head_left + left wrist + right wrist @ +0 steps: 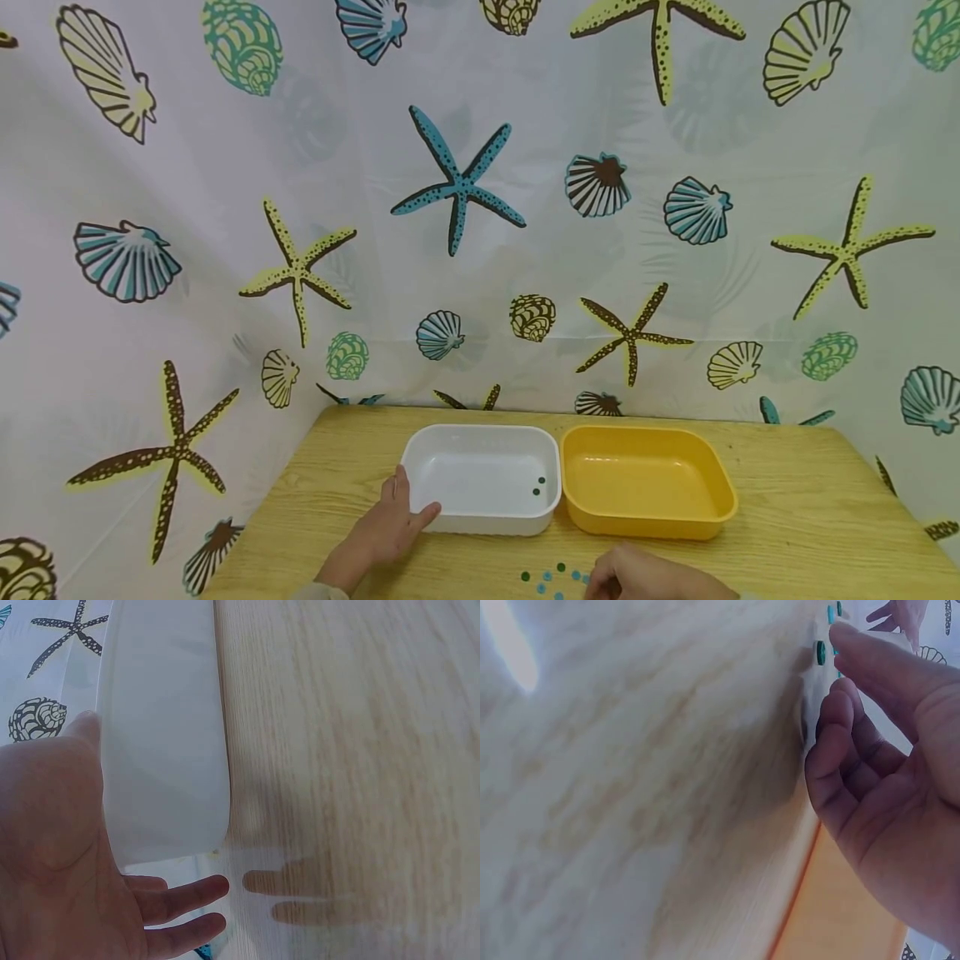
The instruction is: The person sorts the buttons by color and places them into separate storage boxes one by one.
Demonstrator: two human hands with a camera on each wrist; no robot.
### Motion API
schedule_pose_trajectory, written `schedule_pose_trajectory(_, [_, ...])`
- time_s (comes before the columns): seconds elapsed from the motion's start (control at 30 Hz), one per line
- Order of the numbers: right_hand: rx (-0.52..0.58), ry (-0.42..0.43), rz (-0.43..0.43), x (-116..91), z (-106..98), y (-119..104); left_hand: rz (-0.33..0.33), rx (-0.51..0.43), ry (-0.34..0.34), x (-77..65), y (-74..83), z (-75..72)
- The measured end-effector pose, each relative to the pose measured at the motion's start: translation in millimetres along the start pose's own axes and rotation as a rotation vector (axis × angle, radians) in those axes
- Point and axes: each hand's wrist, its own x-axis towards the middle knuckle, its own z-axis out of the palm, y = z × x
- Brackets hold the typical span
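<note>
A white tub point(480, 523) stands on the wooden table, with two dark green buttons point(536, 492) at the right of its floor. At its front left corner my left hand point(390, 521) rests against it. In the left wrist view the thumb reaches its rim, and the visible fingers point(184, 900) extend past the corner. By the near edge of the frame, my right hand point(641, 575) is low over loose blue and green buttons point(561, 567). Its fingers are bent, with the thumb close to a green button point(821, 652); whether it pinches a button is hidden.
A yellow tub point(648, 527) stands right beside the white one. Both are on a wood-grain table point(810, 500). Behind and at the sides hangs a white curtain point(465, 275) printed with shells and starfish.
</note>
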Motion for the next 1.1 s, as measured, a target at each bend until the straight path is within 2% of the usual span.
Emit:
schedule_pose_trajectory(0.27, [0.032,-0.005,0.043,-0.5,0.4,-0.1,0.004,0.011,-0.001,2.4,-1.7,-0.2])
schedule_pose_trajectory(0.53, [0.012,0.004,0.017,-0.6,1.5,2.5,-0.003,0.006,0.005,2.9,-1.6,0.1])
schedule_pose_trajectory(1.1, [-0.015,0.021,0.019,0.7,1.3,8.9,-0.01,0.001,-0.007,3.8,-2.6,0.6])
